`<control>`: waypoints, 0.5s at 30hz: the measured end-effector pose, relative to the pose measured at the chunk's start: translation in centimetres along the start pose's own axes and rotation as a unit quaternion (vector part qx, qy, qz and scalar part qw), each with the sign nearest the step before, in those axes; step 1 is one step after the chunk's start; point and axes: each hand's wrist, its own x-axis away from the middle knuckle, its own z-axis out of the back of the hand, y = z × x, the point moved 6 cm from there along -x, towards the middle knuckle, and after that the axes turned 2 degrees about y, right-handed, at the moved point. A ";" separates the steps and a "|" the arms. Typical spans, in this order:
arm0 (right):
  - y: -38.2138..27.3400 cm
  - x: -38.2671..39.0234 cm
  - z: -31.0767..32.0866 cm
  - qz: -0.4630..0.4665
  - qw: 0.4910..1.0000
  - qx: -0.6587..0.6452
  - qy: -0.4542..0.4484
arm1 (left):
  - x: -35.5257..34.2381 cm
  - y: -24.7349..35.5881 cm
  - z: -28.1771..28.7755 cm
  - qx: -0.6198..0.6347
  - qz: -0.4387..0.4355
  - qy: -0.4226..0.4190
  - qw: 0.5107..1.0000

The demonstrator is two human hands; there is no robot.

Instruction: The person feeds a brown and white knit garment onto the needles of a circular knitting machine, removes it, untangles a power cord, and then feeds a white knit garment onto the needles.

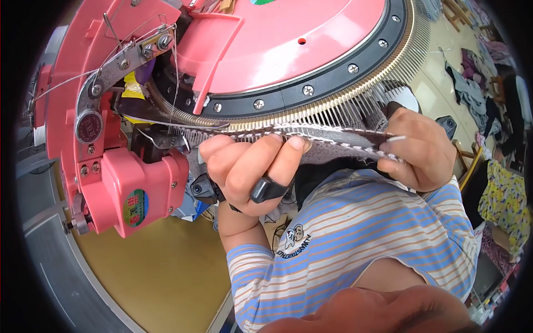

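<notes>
Both hands on knit edge at pink circular knitting machine (288,39).
L hand (250,166) fingers pinch grey knit strip (333,139); R hand (419,150) fingers grip its other end w/ needle row (355,105) just above.

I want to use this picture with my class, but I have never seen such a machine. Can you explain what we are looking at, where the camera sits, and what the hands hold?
The camera sits on the person's head and looks down, so the edges bend. The big pink round machine has a ring of thin metal needles along its rim. Both hands stretch a grey knitted fabric edge with white stitching just beside those needles. The left hand, which wears a black ring, pinches it; the right hand grips its other end. A striped blue shirt fills the lower part, above a yellow floor.
</notes>
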 end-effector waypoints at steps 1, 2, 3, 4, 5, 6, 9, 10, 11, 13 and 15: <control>0.6 0.0 0.1 -0.034 0.999 0.000 0.011 | 0.0 0.2 -0.2 -0.019 -0.009 -0.001 1.000; 0.6 0.0 0.1 -0.027 1.000 0.005 0.011 | -0.1 0.3 -0.3 -0.042 -0.017 0.000 0.999; 0.8 0.0 0.1 -0.026 1.000 0.003 0.010 | -0.1 0.4 -0.4 -0.065 -0.023 0.001 0.998; 0.9 0.0 0.1 -0.025 1.000 0.001 0.008 | -0.1 0.6 -0.4 -0.088 -0.033 0.003 0.996; 1.0 -0.1 0.1 -0.023 1.000 0.001 0.004 | -0.1 0.8 -0.7 -0.107 -0.051 0.012 0.993; 1.2 -0.1 0.1 -0.022 1.000 0.001 0.002 | -0.1 0.9 -0.7 -0.114 -0.060 0.007 0.992; 1.5 -0.3 0.0 0.001 1.000 0.024 0.013 | -0.2 1.4 -1.2 -0.113 -0.078 -0.014 0.990; 1.7 -0.3 -0.1 0.013 0.999 0.035 0.019 | -0.4 1.3 -1.4 -0.113 -0.072 -0.017 0.991; 1.8 -0.3 -0.1 0.018 0.999 0.040 0.029 | -0.5 1.4 -1.5 -0.115 -0.073 -0.013 0.991; 2.2 -0.2 -0.3 0.022 0.997 0.046 0.053 | -0.7 1.6 -1.7 -0.132 -0.072 -0.015 0.988; 2.1 0.0 -0.5 0.037 0.996 0.043 0.065 | -0.9 1.8 -1.9 -0.160 -0.078 -0.030 0.983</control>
